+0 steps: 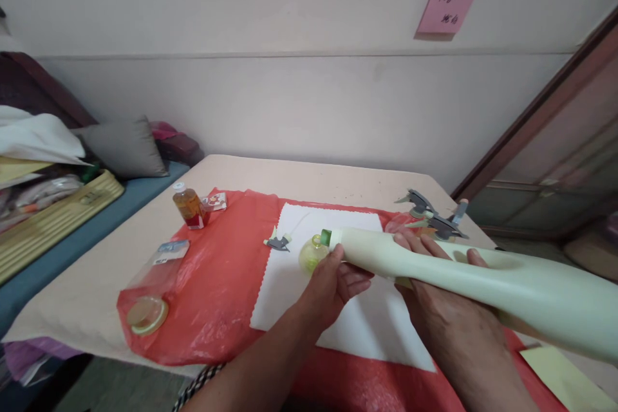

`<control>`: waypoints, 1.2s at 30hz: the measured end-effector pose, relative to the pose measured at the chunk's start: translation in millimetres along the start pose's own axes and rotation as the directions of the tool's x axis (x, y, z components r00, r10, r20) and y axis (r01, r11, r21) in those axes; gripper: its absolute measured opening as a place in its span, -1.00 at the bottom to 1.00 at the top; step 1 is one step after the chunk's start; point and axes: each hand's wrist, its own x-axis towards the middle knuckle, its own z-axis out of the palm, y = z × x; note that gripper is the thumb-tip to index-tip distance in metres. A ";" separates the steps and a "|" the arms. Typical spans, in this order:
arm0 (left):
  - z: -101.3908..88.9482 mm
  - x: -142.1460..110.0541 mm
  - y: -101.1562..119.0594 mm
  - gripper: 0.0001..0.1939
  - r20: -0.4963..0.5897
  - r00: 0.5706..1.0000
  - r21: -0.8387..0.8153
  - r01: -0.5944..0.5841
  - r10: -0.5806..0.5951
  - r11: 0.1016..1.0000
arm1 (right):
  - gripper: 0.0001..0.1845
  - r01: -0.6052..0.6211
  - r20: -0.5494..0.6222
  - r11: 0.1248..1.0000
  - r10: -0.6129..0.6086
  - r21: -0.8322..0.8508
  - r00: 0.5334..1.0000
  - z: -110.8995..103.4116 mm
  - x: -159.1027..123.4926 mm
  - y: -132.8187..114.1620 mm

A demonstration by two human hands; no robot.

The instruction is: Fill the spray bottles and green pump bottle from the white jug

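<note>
A large pale green jug (pixel 449 273) lies tilted nearly level, its green-ringed mouth pointing left. My right hand (pixel 444 309) is wrapped round its handle, with fingertips showing through the handle gap. My left hand (pixel 335 280) holds the neck from below, thumb against its side. Just under the mouth stands a round, clear yellow-green bottle (pixel 310 257) without a top, partly hidden by my left hand. To its left a grey trigger spray head (pixel 279 243) with a thin tube rests on a white sheet (pixel 284 296).
Red plastic (pixel 217 283) lies under the sheet. At left are an amber bottle (pixel 189 207), a small packet (pixel 215 201), a clear bag (pixel 167 261) and a round lidded container (pixel 147 315). More spray heads (pixel 441 224) sit back right; yellow paper (pixel 570 376) lies front right.
</note>
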 end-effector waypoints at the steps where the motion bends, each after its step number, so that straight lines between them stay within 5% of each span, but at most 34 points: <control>1: -0.2 0.1 -0.2 -0.43 -0.002 1.000 -0.002 0.000 0.000 1.000 | -0.42 -0.001 0.008 1.000 0.001 0.000 1.000 -0.3 0.4 0.2; 36: -4.0 3.6 -2.6 -0.36 0.061 0.998 -0.096 0.011 -0.005 0.995 | -0.33 0.081 0.015 0.994 -0.080 -0.073 0.997 -7.0 7.1 -1.8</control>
